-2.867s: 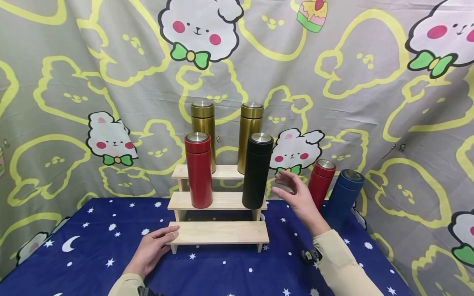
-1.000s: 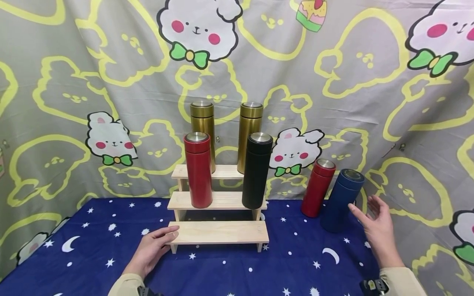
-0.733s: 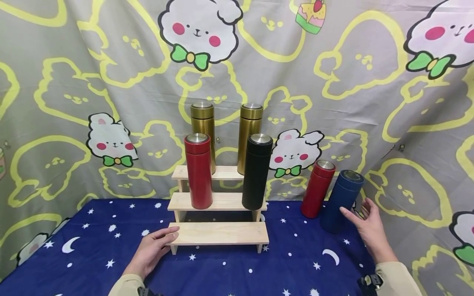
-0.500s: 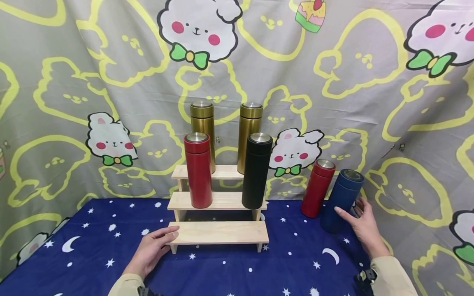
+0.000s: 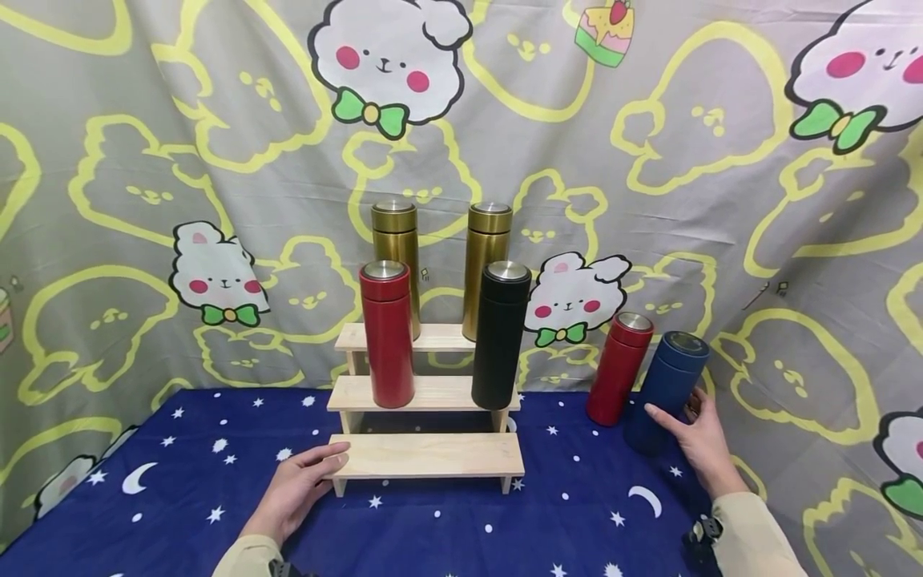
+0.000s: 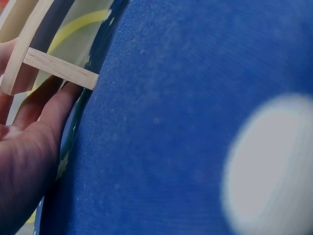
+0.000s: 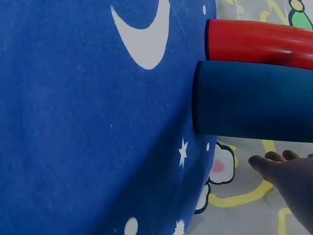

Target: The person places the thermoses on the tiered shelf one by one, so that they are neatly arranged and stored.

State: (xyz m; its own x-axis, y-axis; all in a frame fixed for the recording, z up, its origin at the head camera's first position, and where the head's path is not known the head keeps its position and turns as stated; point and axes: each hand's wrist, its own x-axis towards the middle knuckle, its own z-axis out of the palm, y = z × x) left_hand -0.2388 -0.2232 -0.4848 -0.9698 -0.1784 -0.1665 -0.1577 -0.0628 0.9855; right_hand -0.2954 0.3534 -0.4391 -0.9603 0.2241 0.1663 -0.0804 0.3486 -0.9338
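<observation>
Navy-blue flask, standing at right of frame beside a red flask on the starry desk: the right hand has been closing in, its spread grip now touching it. Left hand keeps resting flat against the wooden stepped shelf.

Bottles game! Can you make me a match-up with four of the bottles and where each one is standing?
Things:
1. black bottle
2. blue bottle
3. left gold bottle
4. small red bottle

Places:
A. top step of the wooden stand
B. on the cloth, at the right hand
C. middle step, right side
D. on the cloth, between the stand and the blue bottle

Pairs: 1-C, 2-B, 3-A, 4-D
</observation>
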